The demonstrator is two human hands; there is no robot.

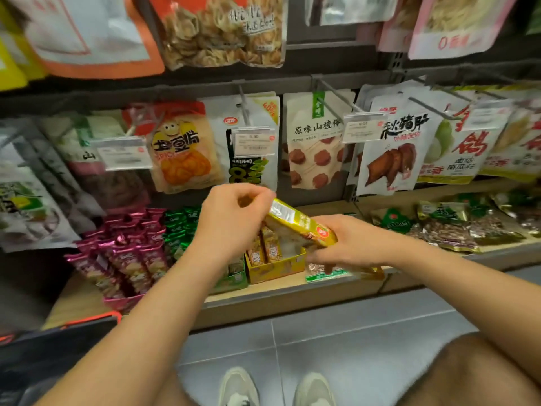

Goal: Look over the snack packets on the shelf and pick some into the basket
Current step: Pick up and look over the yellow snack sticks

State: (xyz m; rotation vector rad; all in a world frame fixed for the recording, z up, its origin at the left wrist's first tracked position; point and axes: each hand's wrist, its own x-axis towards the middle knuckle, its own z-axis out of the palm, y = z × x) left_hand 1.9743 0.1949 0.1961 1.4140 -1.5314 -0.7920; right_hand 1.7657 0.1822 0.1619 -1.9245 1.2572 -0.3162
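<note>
Left hand and right hand pinch opposite ends of tilted yellow packet.

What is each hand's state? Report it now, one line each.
Left hand: closed, pinching the top end of the yellow packet.
Right hand: closed, holding the same packet's lower end.

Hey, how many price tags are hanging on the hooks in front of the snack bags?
4: far-left price tag, second price tag at centre, third price tag right of centre, fourth price tag far right. Others may be hidden.
</note>
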